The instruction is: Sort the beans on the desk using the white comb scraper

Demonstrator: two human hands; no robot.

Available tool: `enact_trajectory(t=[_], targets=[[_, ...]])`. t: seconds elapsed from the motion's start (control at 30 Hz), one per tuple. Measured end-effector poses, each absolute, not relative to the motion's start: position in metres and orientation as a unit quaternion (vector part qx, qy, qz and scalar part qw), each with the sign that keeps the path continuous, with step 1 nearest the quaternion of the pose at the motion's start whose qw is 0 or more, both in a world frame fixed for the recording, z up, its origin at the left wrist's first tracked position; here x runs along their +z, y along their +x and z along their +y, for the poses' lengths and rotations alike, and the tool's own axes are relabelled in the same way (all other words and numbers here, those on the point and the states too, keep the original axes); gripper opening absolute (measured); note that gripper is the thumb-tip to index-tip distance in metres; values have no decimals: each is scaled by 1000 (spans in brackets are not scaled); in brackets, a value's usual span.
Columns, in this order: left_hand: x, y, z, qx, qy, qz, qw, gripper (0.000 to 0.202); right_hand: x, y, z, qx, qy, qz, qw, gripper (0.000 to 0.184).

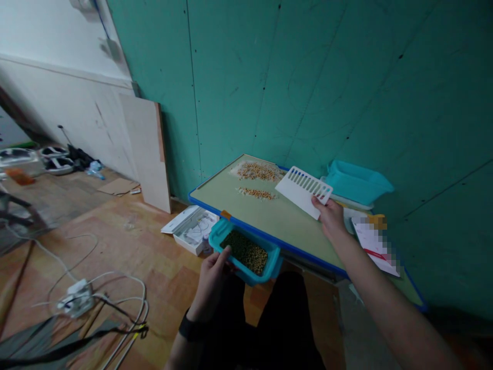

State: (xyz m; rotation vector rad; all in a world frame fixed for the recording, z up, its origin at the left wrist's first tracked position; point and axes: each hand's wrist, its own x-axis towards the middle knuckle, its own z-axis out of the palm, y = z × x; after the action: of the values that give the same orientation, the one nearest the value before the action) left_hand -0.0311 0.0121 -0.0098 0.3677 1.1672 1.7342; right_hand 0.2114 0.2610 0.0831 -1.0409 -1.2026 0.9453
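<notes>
While the left hand [213, 268] grips a blue tray [274, 260] of beans [245, 250] at its right, the right hand [330, 213] clasps a white slotted board [298, 193]; yellow grains [254, 171] lie on the tabletop [241, 211] to that hand's left.

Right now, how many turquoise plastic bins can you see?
2: one turquoise plastic bin in your left hand, with beans inside; a second bin at the back of the table, near the green wall. Others could be hidden.
</notes>
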Motion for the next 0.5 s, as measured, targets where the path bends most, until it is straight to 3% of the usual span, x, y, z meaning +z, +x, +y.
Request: enact_trajectory(t=[0.5], targets=[[-8, -24, 11, 719, 163, 467, 489, 47, 78, 207, 255, 466, -444, -544, 538, 49]])
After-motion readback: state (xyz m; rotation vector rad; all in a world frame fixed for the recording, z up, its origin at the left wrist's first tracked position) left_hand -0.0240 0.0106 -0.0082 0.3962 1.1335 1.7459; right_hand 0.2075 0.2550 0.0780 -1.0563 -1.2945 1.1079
